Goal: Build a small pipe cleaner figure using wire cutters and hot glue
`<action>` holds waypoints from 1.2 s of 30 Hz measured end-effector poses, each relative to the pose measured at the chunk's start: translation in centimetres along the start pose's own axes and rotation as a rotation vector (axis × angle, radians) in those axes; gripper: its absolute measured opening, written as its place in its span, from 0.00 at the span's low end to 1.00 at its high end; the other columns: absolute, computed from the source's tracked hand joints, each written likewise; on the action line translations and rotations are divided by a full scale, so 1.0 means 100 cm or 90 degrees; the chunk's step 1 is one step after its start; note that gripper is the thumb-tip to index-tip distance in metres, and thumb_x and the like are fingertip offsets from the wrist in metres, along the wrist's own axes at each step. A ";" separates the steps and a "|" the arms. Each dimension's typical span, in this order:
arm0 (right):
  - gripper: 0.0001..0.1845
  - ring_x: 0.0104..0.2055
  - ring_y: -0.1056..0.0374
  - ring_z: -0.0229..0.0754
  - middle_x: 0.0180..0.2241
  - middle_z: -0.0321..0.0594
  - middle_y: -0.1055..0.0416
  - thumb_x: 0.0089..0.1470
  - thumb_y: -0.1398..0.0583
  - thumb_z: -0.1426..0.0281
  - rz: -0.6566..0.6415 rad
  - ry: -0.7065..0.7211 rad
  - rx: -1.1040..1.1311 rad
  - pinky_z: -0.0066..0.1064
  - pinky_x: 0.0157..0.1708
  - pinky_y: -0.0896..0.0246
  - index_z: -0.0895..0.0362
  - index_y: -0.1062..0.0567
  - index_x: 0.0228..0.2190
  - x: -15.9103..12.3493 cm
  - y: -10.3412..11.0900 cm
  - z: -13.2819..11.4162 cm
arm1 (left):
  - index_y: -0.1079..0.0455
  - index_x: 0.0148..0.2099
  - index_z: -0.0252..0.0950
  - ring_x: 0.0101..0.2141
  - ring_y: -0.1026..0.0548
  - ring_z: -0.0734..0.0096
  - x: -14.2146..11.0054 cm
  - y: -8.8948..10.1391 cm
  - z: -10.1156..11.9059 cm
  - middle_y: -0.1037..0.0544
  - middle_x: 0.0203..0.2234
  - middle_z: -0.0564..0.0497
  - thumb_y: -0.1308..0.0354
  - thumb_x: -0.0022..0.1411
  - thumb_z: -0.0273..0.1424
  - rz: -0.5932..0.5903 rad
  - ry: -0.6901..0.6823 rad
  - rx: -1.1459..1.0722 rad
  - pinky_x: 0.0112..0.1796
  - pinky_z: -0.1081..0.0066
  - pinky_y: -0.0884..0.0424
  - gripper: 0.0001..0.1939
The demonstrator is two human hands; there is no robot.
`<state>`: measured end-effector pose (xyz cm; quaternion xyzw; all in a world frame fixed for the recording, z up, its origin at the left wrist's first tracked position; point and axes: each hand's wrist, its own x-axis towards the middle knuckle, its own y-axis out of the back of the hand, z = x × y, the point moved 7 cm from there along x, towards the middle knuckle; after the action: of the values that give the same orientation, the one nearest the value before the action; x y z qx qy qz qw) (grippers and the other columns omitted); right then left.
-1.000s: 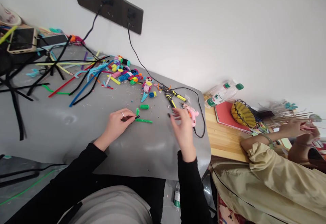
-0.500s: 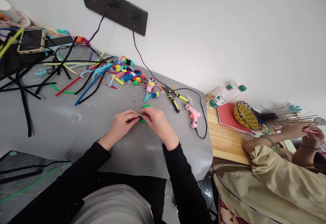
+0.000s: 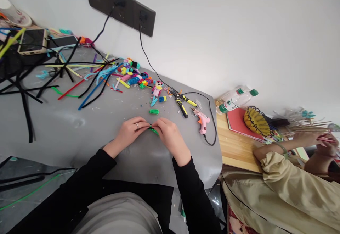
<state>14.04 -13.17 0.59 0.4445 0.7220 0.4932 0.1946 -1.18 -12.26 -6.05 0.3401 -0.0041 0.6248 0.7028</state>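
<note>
Two hands meet over the grey, smooth-covered desk (image 3: 79,134), and I judge the step in hand to be a small bend or twist; the left hand (image 3: 129,131) is pinched at the fingertips on a green strip (image 3: 154,131), and I would keep that grip steady as the anchor; the strip sits between the hands, mostly hidden, so I cannot tell how it is folded; the right hand (image 3: 168,133) pinches it too, and I would turn from this side in short, even moves, close to the anchor, since a wire core, if it has one, should kink under a hurried pull.

For materials, left to right: black fuzzy stems (image 3: 25,110) lie crossed, long and bent; a slim red stem (image 3: 71,88) runs straight; a plush-looking pink figure (image 3: 157,89) has a rounded head; just beyond the fingers lies a short, ribbed green bundle (image 3: 154,111); pliers (image 3: 181,108) show yellow-and-black handles; the pink glue gun (image 3: 203,122) looks like hard plastic, its dark cord curling beside it.
</note>
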 end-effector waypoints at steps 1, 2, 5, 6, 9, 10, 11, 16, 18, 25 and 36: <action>0.10 0.38 0.28 0.42 0.37 0.41 0.23 0.72 0.43 0.73 0.004 -0.007 -0.017 0.29 0.38 0.38 0.54 0.23 0.37 -0.004 -0.001 0.001 | 0.16 0.38 0.44 0.36 0.18 0.63 0.000 -0.001 0.000 0.15 0.35 0.48 0.44 0.75 0.43 -0.001 -0.005 0.000 0.39 0.65 0.22 0.18; 0.10 0.38 0.28 0.42 0.37 0.41 0.23 0.72 0.43 0.73 0.008 -0.013 -0.031 0.30 0.38 0.38 0.55 0.23 0.37 -0.007 -0.002 0.002 | 0.16 0.39 0.44 0.36 0.18 0.63 0.000 -0.002 0.001 0.15 0.35 0.48 0.44 0.75 0.43 -0.003 -0.010 0.000 0.40 0.65 0.21 0.18; 0.12 0.39 0.28 0.44 0.37 0.42 0.24 0.72 0.45 0.73 0.021 -0.036 -0.061 0.31 0.38 0.37 0.55 0.24 0.37 -0.019 -0.006 0.006 | 0.16 0.39 0.44 0.37 0.18 0.63 -0.001 -0.004 0.003 0.15 0.35 0.48 0.45 0.75 0.44 -0.010 -0.021 -0.002 0.41 0.65 0.21 0.18; 0.13 0.39 0.28 0.44 0.37 0.43 0.24 0.72 0.46 0.74 0.026 -0.046 -0.065 0.31 0.37 0.37 0.54 0.24 0.36 -0.022 -0.007 0.007 | 0.16 0.39 0.44 0.37 0.18 0.63 0.000 -0.004 0.003 0.15 0.35 0.48 0.45 0.75 0.44 -0.013 -0.024 -0.003 0.41 0.65 0.21 0.19; 0.13 0.38 0.29 0.44 0.36 0.42 0.24 0.71 0.46 0.76 0.043 -0.076 -0.062 0.32 0.37 0.37 0.54 0.24 0.36 -0.031 -0.010 0.011 | 0.16 0.39 0.44 0.37 0.17 0.63 0.001 -0.003 0.005 0.15 0.35 0.49 0.45 0.76 0.43 -0.017 -0.022 0.000 0.42 0.65 0.21 0.19; 0.13 0.38 0.29 0.44 0.36 0.42 0.24 0.71 0.46 0.77 0.048 -0.083 -0.059 0.32 0.37 0.37 0.54 0.24 0.36 -0.033 -0.010 0.012 | 0.16 0.39 0.44 0.37 0.17 0.63 0.001 -0.002 0.005 0.15 0.36 0.49 0.45 0.76 0.42 -0.016 -0.019 0.003 0.42 0.65 0.21 0.19; 0.13 0.38 0.29 0.44 0.36 0.42 0.24 0.70 0.46 0.77 0.055 -0.088 -0.058 0.32 0.37 0.37 0.54 0.24 0.36 -0.035 -0.010 0.013 | 0.16 0.40 0.44 0.37 0.18 0.63 0.002 -0.001 0.005 0.15 0.36 0.49 0.45 0.76 0.41 -0.015 -0.014 0.007 0.42 0.65 0.21 0.18; 0.12 0.38 0.29 0.45 0.35 0.41 0.25 0.69 0.44 0.78 0.072 -0.092 -0.073 0.33 0.37 0.37 0.55 0.24 0.36 -0.039 -0.012 0.015 | 0.17 0.43 0.42 0.38 0.19 0.63 -0.002 0.005 0.014 0.15 0.37 0.48 0.43 0.75 0.36 0.017 -0.053 0.059 0.41 0.66 0.22 0.13; 0.12 0.38 0.29 0.44 0.35 0.41 0.25 0.70 0.44 0.78 0.074 -0.089 -0.076 0.33 0.37 0.36 0.55 0.24 0.36 -0.041 -0.015 0.015 | 0.17 0.46 0.42 0.40 0.20 0.63 -0.008 0.006 0.020 0.15 0.39 0.48 0.44 0.76 0.33 0.037 -0.082 0.096 0.43 0.64 0.23 0.12; 0.12 0.38 0.30 0.45 0.35 0.41 0.26 0.70 0.44 0.77 0.078 -0.085 -0.092 0.33 0.36 0.36 0.55 0.24 0.35 -0.046 -0.021 0.012 | 0.20 0.53 0.40 0.44 0.23 0.59 -0.024 0.010 0.031 0.17 0.43 0.45 0.46 0.76 0.27 0.056 -0.121 0.200 0.46 0.60 0.23 0.13; 0.12 0.38 0.29 0.45 0.35 0.41 0.26 0.70 0.44 0.78 0.098 -0.086 -0.094 0.33 0.37 0.34 0.55 0.24 0.35 -0.044 -0.020 0.016 | 0.19 0.44 0.42 0.39 0.23 0.61 -0.010 0.005 0.024 0.17 0.38 0.47 0.45 0.77 0.32 0.046 -0.130 0.154 0.42 0.61 0.24 0.13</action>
<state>16.64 -16.23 -2.54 0.5152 0.6326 0.5277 0.2365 -0.86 -14.31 -4.37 0.4836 -0.0127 0.6077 0.6298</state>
